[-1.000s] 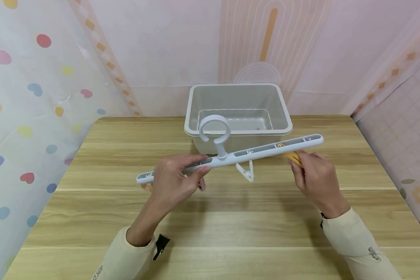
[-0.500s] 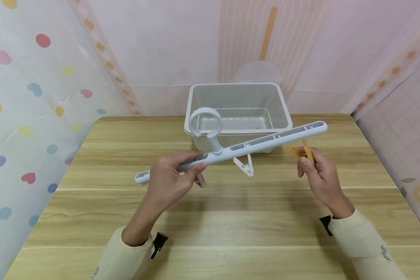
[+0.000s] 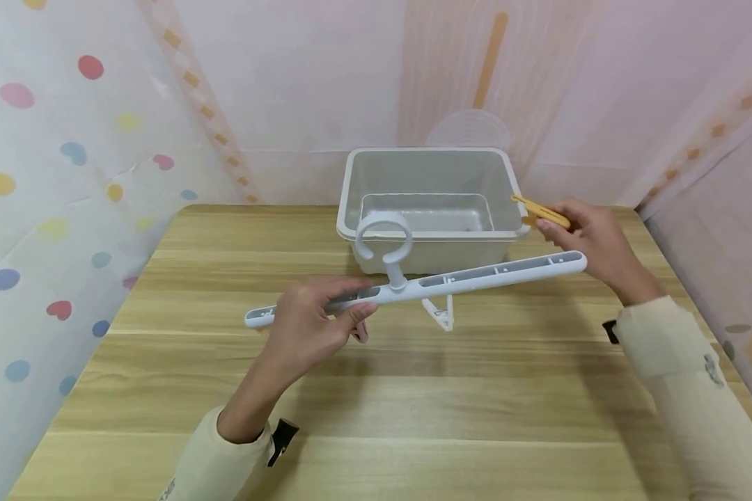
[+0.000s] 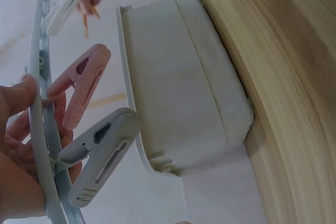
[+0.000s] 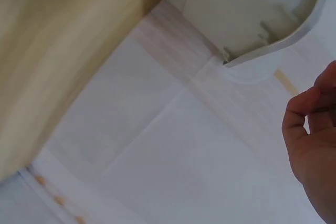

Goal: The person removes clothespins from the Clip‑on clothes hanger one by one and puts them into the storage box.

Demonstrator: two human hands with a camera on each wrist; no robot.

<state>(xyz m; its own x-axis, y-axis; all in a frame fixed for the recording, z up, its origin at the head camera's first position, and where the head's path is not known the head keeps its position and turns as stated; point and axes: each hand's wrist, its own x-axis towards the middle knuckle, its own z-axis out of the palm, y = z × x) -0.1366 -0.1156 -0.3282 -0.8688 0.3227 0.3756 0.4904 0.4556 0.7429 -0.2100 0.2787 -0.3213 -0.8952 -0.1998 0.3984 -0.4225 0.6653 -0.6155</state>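
My left hand (image 3: 310, 334) grips a pale blue-grey clip hanger (image 3: 498, 275) left of its round hook, fingers behind the bar and thumb in front. The hanger is held above the table, its right end tilted slightly up. Below the bar, the left wrist view shows a white clip (image 4: 64, 11), a pink clip (image 4: 86, 87) and a greyish clip (image 4: 102, 156). An orange-yellow clip (image 3: 546, 213) is pinched in my right hand (image 3: 601, 240), apart from the hanger, its front end overlapping the bin's right rim in the head view. In the right wrist view that clip is hidden.
A pale grey rectangular bin (image 3: 435, 254) stands at the back of the wooden table (image 3: 413, 410), behind the hanger. Patterned sheets (image 3: 301, 83) form walls at the back and on both sides.
My right hand has taken the orange-yellow clip off the hanger's right part and moved it back and up beside the bin. My left hand keeps holding the hanger, which tilted and then levelled somewhat.
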